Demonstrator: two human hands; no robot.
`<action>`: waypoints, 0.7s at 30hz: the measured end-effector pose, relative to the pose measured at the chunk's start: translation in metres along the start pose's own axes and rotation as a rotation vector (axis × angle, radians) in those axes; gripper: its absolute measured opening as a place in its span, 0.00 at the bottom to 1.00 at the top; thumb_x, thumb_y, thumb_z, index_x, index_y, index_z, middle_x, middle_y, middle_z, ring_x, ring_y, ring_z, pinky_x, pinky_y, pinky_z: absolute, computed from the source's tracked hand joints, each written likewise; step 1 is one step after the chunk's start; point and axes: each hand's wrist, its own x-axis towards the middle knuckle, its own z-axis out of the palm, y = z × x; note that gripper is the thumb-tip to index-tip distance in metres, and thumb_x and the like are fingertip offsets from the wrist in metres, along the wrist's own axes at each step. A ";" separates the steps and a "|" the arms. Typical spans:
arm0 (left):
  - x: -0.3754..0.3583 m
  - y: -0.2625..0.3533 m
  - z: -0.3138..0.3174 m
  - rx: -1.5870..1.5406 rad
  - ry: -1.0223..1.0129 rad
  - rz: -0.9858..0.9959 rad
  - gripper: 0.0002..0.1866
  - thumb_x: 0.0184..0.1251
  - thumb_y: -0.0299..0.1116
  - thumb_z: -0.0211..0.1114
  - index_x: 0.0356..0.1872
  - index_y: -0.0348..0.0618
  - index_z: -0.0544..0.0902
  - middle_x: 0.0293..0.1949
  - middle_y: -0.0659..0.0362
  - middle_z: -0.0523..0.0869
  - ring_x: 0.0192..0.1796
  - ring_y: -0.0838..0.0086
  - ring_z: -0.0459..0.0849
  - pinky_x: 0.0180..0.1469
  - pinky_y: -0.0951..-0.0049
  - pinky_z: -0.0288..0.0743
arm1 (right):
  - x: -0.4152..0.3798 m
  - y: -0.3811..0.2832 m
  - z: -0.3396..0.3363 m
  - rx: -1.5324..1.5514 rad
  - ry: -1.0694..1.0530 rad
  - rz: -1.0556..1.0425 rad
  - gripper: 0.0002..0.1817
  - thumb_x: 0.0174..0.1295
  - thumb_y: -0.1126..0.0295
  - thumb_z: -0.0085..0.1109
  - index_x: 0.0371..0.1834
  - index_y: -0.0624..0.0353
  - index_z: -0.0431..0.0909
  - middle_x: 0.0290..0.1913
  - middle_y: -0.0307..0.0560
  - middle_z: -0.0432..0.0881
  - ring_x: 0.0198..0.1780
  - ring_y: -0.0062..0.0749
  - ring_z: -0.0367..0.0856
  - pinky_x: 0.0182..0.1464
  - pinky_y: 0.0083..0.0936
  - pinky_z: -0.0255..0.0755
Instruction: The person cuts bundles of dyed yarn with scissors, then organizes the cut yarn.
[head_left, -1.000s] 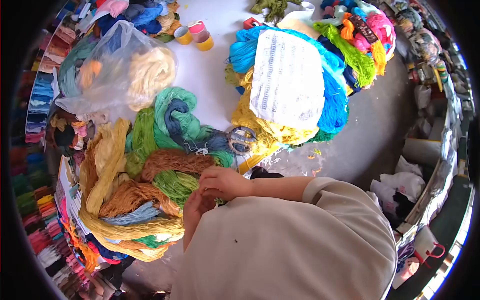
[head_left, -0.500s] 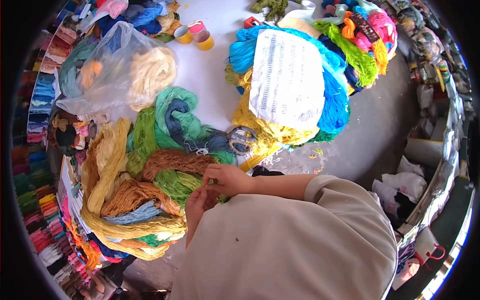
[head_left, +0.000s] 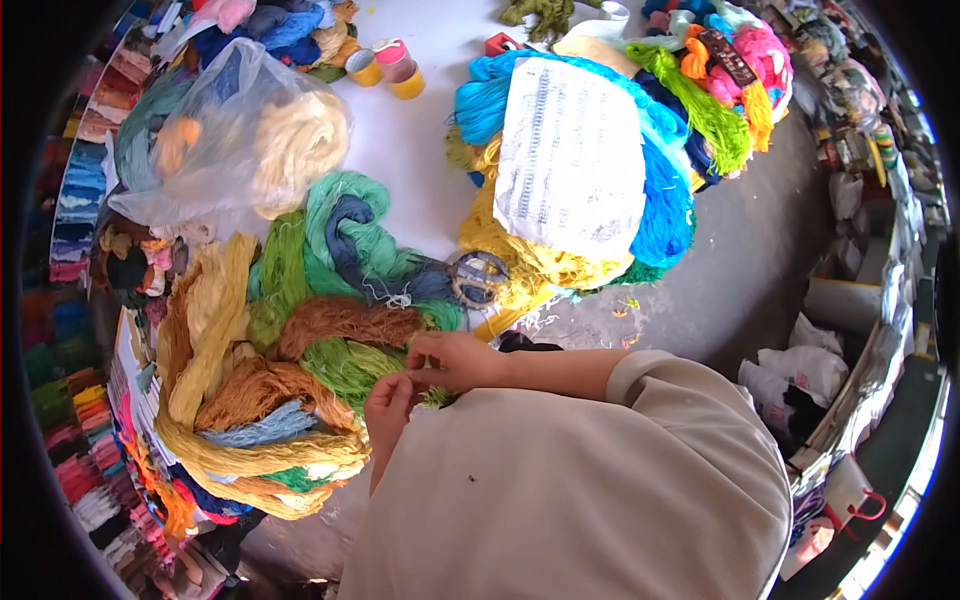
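Note:
My right hand (head_left: 452,361) is bent at the fingers, its fingertips meeting those of my left hand (head_left: 390,402) close to my body. Both look closed in a pinch; what lies between the fingertips is too small to make out. Just beyond my hands is a green yarn hank (head_left: 350,368), and some green strands also show below my right hand. A brown hank (head_left: 345,328) lies above the green one. To the left are a rust-coloured hank (head_left: 265,393), a light blue hank (head_left: 262,427) and a long golden-yellow hank (head_left: 205,385).
Printed sheets (head_left: 570,155) lie on a heap of blue yarn (head_left: 665,200) and yellow yarn (head_left: 480,225). A clear plastic bag (head_left: 225,130) covers cream yarn. Small cups (head_left: 405,82) stand at the back. White sacks (head_left: 805,370) are at the right.
The view has shifted slightly. My left hand's fingers have moved a little away from my right hand's; both stay in nearly the same place.

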 end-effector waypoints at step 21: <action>-0.010 -0.058 -0.063 0.103 0.195 -0.068 0.07 0.66 0.28 0.70 0.41 0.36 0.85 0.34 0.62 0.88 0.37 0.81 0.83 0.43 0.79 0.76 | 0.025 0.045 0.022 -0.215 -0.016 0.078 0.13 0.57 0.67 0.68 0.43 0.57 0.79 0.42 0.50 0.81 0.42 0.46 0.83 0.44 0.38 0.76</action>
